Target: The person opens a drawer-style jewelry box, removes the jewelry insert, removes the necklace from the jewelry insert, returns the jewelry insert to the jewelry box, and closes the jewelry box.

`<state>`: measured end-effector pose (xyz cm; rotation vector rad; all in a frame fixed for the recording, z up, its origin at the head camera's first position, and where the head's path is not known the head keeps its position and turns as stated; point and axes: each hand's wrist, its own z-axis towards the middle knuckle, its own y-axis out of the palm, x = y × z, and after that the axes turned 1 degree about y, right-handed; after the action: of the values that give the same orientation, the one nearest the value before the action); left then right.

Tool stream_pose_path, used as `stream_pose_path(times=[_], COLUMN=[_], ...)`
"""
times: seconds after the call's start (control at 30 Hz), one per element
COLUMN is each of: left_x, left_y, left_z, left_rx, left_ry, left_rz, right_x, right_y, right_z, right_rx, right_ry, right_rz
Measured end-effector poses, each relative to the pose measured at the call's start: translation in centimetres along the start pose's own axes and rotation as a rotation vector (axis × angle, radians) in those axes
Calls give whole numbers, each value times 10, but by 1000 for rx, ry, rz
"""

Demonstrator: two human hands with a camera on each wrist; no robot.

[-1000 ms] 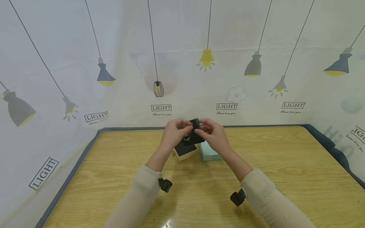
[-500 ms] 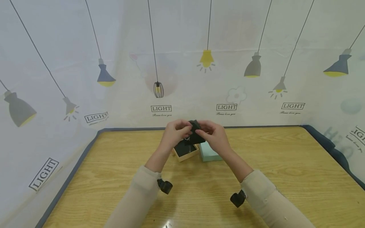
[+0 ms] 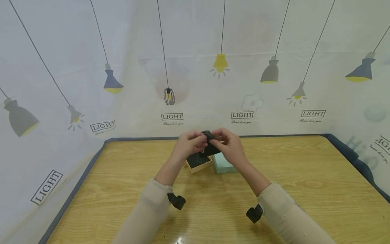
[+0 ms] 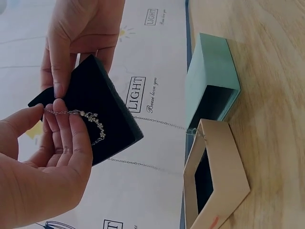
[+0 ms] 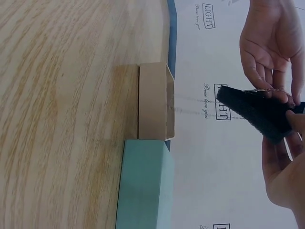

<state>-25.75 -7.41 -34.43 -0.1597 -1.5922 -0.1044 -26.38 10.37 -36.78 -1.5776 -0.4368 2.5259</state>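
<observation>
Both hands are raised above the table around a black foam pad [image 4: 107, 105] with a silver necklace [image 4: 101, 128] across its face. The left hand [image 3: 187, 145] pinches the thin chain by the pad's corner, between thumb and fingertips. Gripping the pad from the other side, the right hand [image 3: 231, 144] has its thumb on the face. Stones sparkle on the necklace's front section. Loose chain strands hang behind the pad toward an open cream box [image 4: 228, 164] with a black inside. How the chain fixes to the pad is hidden by the fingers.
A mint-green box sleeve [image 3: 224, 165] lies right beside the cream box on the wooden table [image 3: 213, 210]. Behind the table's far edge stands a pale cloth backdrop [image 3: 201, 84] printed with lamps.
The pad has tilted, and its top corner now looks bent over. The left fingers have closed in lower on the pad's edge, covering the stones in the head view. The boxes stay put.
</observation>
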Motion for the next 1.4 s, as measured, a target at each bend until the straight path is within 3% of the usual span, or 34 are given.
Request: stream_pose_path(times=[0.4,1.1,1.4], left_x=[-4,3,4], left_y=[3,9,8], left_z=[3,0,-1], left_rx=[-20,45,40], left_ry=[-40,37,85], left_rz=[-98,-64,-79], right_x=[-1,2,2], right_y=[-6,-11,-13], right_z=[-2,-6,-7], right_rx=[-19,-36,-41], right_ry=[6,-7,4], right_rz=[-25,-19,-30])
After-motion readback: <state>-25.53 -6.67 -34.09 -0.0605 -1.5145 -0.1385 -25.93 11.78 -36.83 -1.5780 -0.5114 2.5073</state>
